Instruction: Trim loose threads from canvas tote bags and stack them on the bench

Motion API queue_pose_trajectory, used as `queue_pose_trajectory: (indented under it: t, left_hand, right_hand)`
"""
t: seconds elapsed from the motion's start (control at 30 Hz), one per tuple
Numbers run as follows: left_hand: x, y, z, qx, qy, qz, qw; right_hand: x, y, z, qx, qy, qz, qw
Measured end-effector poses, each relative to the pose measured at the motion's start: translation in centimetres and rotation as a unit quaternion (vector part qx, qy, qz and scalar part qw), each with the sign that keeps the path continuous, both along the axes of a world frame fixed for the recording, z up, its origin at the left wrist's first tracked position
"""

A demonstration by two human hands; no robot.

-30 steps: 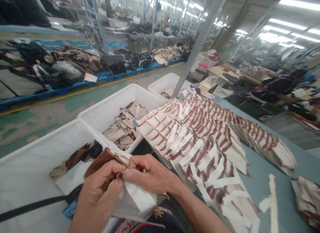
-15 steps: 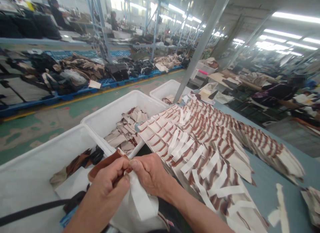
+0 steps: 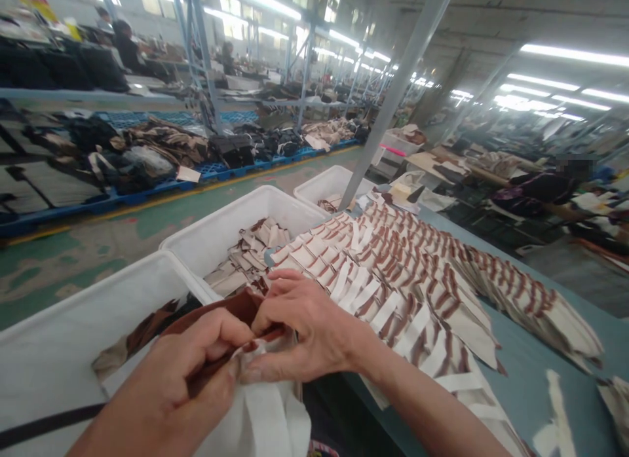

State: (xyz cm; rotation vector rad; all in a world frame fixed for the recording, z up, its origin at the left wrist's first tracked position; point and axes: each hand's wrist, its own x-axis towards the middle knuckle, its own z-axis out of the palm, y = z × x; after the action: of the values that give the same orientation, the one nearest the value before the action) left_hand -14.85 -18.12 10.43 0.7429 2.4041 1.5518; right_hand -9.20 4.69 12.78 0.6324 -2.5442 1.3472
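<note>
Between both hands is a cream fabric piece (image 3: 230,414) with a reddish-brown edge, held over the front of the white bin. My left hand (image 3: 181,372) pinches its upper edge, thumb in front and fingers behind. Close beside it, my right hand (image 3: 304,332) grips the same edge, its thumb on the pale side and fingertips tucked into the brown fold. A white strip (image 3: 268,418) hangs from the piece below my right thumb. To the right, overlapping rows of similar cream pieces (image 3: 314,254) with brown edges cover much of the blue-grey table (image 3: 521,352).
White bins (image 3: 170,274) stand left of the table, some holding fabric pieces (image 3: 260,241). White strips (image 3: 413,329) lie across the rows. A slanted metal post (image 3: 388,110) rises beyond. Blue pallets (image 3: 275,162) bear fabric piles. A seated person (image 3: 545,182) is at far right.
My right hand has shifted its grip, with fingers now opened wider over the brown edge and thumb lower on the cream side. The held piece has come lower and nearer.
</note>
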Motion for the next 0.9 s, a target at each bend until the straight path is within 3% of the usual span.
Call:
queue_pose_trajectory:
  t: [0.13,0.3,0.47,0.6,0.77,0.9]
  left_hand:
    - [1.3,0.5,0.6,-0.004,-0.007,0.009,1.0]
    - [1.6,0.4,1.3,0.014,0.007,-0.049,0.999]
    - [1.2,-0.5,-0.8,0.059,0.14,-0.07,0.986]
    - [0.2,-0.7,-2.9,0.079,0.202,-0.162,0.963]
    - [-1.6,-0.2,-4.2,0.137,0.31,-0.222,0.914]
    - [-2.3,-0.6,-4.7,0.05,0.292,-0.143,0.944]
  right_hand:
    - [0.3,-0.1,0.7,0.013,-0.026,0.026,0.999]
    - [0.5,-0.5,0.9,-0.055,-0.135,0.037,0.989]
    - [0.8,-1.3,-0.3,-0.237,-0.24,0.074,0.938]
    - [1.0,-1.6,-2.1,-0.326,-0.32,0.085,0.886]
    - [0.1,-1.2,-3.8,-0.293,-0.313,0.036,0.903]
    - [-1.1,0.2,-2.9,-0.232,-0.272,0.043,0.933]
